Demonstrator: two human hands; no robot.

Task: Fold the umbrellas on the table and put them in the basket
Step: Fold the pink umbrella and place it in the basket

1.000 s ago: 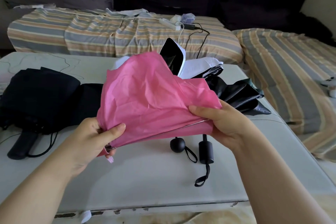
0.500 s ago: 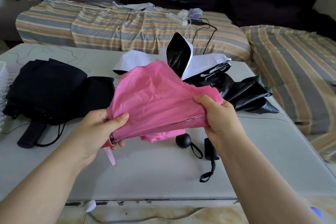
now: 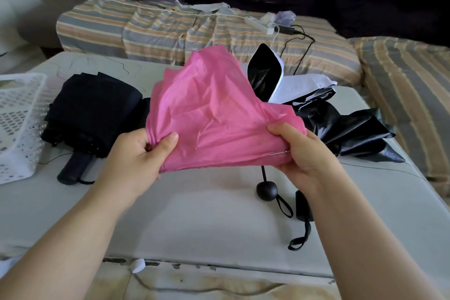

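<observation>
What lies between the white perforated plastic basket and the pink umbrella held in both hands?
In the head view, a folded black umbrella lies on the table between the white perforated plastic basket and the pink umbrella.

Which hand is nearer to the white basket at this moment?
Left. The left hand grips the pink umbrella toward the basket side of the table, with a black umbrella lying between. The right hand grips the canopy's opposite end, farther away.

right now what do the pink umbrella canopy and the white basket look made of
Pink umbrella canopy: thin woven synthetic, probably polyester or nylon, with a soft sheen; it creases sharply and drapes limp.
White basket: looks like moulded plastic, matte to slightly glossy, its walls a stiff perforated lattice.
</observation>
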